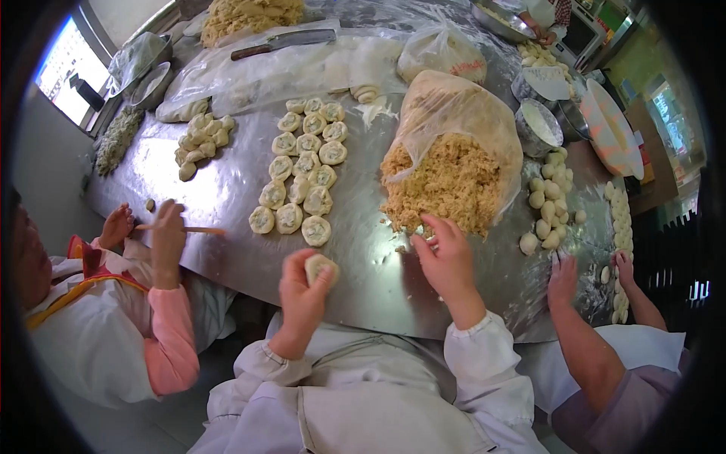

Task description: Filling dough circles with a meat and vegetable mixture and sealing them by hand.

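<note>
A small round of dough [321, 269] is gripped in my left hand [303, 303], thumb over its face, just above the near part of the steel table [363, 284]. My right hand [448, 258] reaches the near edge of a heap of crumbly tan filling [448, 181], thumb and forefinger apart; its curled fingers are partly hidden. That heap spills from a clear plastic bag [459, 102]. Beyond my left hand, several round dough pieces with pale, floury centres [306, 164] lie in rough columns.
At left, a co-worker's hands [167, 244] hold a thin wooden rolling stick [198, 230]. Another person's hands [562, 281] work at right beside dough balls [547, 210]. Behind lie a cleaver [283, 43] on plastic-covered dough [255, 76], a knotted bag [442, 57] and metal bowls [539, 125].
</note>
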Tool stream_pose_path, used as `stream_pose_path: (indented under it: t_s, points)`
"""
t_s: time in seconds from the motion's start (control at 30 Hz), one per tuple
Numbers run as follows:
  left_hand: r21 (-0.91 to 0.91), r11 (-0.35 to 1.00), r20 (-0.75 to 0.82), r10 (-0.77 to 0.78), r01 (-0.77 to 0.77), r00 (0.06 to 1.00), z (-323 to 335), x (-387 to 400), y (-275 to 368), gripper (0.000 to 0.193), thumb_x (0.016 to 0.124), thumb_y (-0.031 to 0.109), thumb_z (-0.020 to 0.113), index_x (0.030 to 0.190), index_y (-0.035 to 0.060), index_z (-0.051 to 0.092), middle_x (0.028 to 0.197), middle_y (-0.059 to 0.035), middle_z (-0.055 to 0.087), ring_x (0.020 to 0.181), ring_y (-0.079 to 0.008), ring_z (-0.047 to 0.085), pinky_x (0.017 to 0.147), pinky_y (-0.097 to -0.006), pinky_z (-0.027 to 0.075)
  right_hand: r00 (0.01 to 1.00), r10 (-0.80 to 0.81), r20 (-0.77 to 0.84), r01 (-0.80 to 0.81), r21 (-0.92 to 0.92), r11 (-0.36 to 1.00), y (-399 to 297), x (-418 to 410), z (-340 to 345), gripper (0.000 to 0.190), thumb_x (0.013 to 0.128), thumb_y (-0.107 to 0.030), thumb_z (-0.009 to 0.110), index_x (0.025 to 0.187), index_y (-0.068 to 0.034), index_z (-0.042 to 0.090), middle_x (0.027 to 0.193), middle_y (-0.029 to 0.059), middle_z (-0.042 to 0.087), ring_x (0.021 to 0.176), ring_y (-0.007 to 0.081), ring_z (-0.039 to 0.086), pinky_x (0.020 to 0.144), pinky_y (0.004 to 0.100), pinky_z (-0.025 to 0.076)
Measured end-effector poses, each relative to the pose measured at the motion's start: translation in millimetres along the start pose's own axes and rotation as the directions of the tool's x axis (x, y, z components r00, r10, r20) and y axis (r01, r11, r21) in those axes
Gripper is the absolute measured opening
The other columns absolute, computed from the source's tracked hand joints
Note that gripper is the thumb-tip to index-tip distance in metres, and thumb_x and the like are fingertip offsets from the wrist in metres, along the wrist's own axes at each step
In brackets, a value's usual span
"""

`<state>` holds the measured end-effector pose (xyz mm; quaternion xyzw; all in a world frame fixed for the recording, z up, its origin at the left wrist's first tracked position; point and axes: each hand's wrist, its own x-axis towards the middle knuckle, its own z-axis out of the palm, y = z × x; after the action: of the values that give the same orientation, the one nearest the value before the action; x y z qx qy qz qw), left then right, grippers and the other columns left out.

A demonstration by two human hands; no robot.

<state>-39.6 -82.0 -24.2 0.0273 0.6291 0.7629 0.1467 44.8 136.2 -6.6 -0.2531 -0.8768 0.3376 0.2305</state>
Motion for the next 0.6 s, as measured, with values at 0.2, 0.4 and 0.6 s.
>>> stream_pose_path:
  t_s: [0.2,0.4,0.6]
  points:
    - [-0.038,0.746,0.547,-0.541,0.664,0.639,20.3,-34.8,7.1,0.022,0.094,0.014,0.062,0.113,0.0063,0.056,0.1,-0.0029,0.061,0.092,-0.0118,0.059,0.08,-0.0253,0.049,0.984,-0.141,0.112,0.168,-0.279,0.946,19.6,13.3,46.1,0.022,0.082,-0.008,0.066,0.104,-0.006,0.061,0.098,0.0136,0.059,0.085,0.0329,0.06,0.072,0.0422,0.051]
    - [-0.142,0.552,0.712,-0.52,0.821,0.472,37.4,-50.4,-5.3,0.016,0.096,0.015,0.058,0.11,0.0091,0.056,0.108,-0.0063,0.061,0.103,-0.0188,0.061,0.089,-0.0303,0.05,0.998,-0.042,0.042,0.043,-0.011,0.999,21.9,0.7,11.4,0.02,0.084,-0.007,0.065,0.104,-0.008,0.064,0.087,0.0097,0.063,0.075,0.0258,0.064,0.067,0.0345,0.052]
    - [-0.037,0.532,0.663,-0.62,0.846,0.419,53.1,-44.9,-0.8,0.016,0.096,0.013,0.058,0.11,0.0082,0.055,0.109,-0.0083,0.06,0.104,-0.0246,0.061,0.093,-0.0345,0.05,0.899,0.407,0.162,-0.428,0.528,0.734,33.9,-8.7,-6.0,0.02,0.091,-0.01,0.064,0.109,-0.002,0.062,0.084,0.0023,0.064,0.07,0.0104,0.061,0.065,0.0238,0.051]
